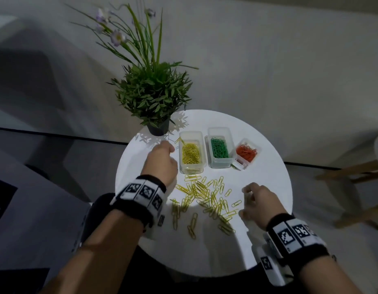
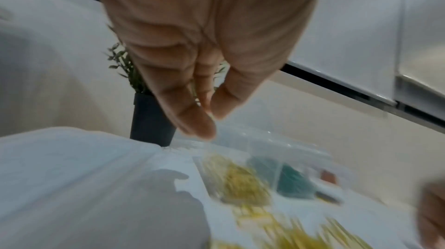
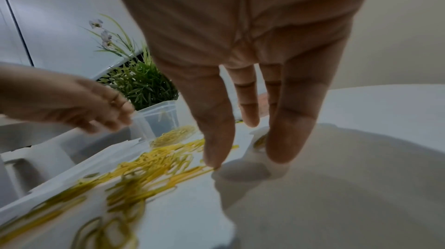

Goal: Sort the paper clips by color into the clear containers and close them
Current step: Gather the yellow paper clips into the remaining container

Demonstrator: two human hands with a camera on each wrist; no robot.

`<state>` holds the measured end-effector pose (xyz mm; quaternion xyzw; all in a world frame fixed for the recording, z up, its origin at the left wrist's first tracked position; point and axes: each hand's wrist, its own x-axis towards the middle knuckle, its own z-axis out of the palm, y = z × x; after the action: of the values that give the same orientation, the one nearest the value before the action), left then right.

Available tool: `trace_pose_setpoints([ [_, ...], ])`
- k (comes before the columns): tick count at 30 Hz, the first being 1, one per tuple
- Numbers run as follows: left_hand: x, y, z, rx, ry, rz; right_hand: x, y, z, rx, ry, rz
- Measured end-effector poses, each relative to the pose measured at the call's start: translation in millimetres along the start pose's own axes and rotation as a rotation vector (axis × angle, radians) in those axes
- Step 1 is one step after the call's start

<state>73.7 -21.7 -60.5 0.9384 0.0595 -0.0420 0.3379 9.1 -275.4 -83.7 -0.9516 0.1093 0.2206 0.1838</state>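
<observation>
While unlabelled, containers [image 1: 219, 148], yellow clips [image 1: 205, 196]

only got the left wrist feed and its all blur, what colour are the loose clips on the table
Observer: All yellow, as far as the head view shows. A loose pile of yellow clips lies on the round table, in front of the containers.
Operator: any container shut yet
Observer: No. The yellow container, the green container and the small red container all stand with their tops open.
Operator: wheres the right hand
Observer: The right hand is at the pile's right edge. The right wrist view shows its fingers straight, with one tip at the clips.
</observation>
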Motion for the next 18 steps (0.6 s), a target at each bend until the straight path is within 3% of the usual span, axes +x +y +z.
trace_pose_setpoints([
  [2, 28.0, 8.3, -2.3, -0.074, 0.045, -0.010, -0.9, -5.6, 4.2, -0.023, -0.002, -0.028],
  [6, 56.6, 15.9, 11.5, -0.088, -0.011, -0.039, -4.9, -11.7, 8.9, -0.068, 0.000, -0.081],
  [13, 64.1, 11.6, 16.9, -0.067, 0.065, -0.030, -19.3, -13.6, 12.6, -0.064, -0.092, -0.123],
  [18, 62.2, 12.3, 8.1, 0.004, 0.109, 0.055, -13.9, -29.2, 20.4, -0.093, -0.038, -0.185],
])
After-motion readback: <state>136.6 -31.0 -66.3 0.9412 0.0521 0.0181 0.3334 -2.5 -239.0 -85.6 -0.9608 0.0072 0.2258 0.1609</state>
